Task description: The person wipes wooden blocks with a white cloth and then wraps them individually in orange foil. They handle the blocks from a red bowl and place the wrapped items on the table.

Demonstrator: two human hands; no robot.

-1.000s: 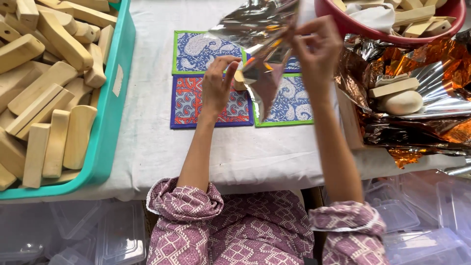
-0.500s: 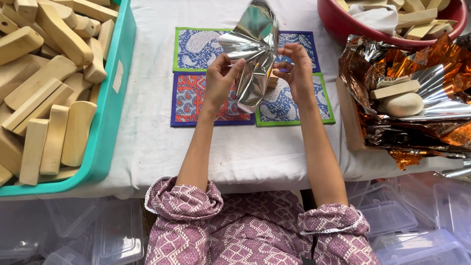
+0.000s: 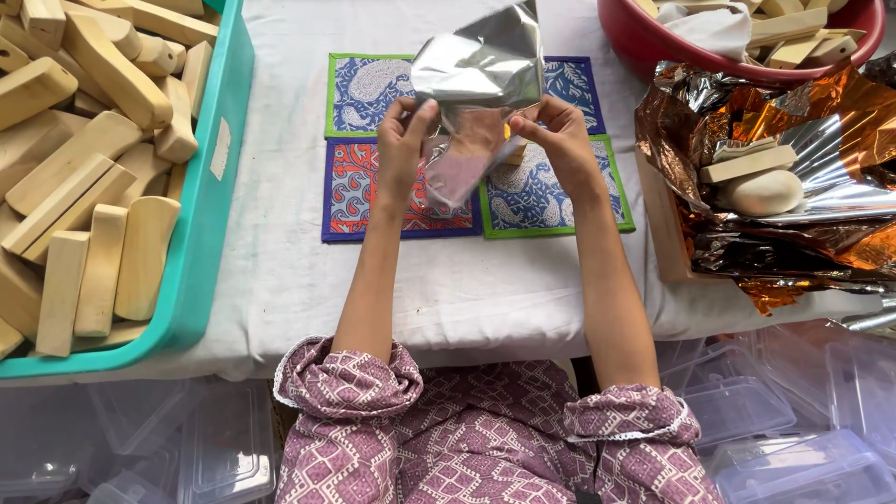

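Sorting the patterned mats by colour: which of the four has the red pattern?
The near-left mat, purple-bordered, beside the left hand. The other three are blue and white.

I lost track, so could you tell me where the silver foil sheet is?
The silver foil sheet is at top centre, held up between both hands over the patterned mats.

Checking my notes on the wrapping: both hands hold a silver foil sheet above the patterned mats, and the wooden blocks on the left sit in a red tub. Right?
Not quite. The head view shows the tub of wooden blocks is teal, not red. Otherwise correct: left hand and right hand hold the silver foil sheet above the patterned mats.
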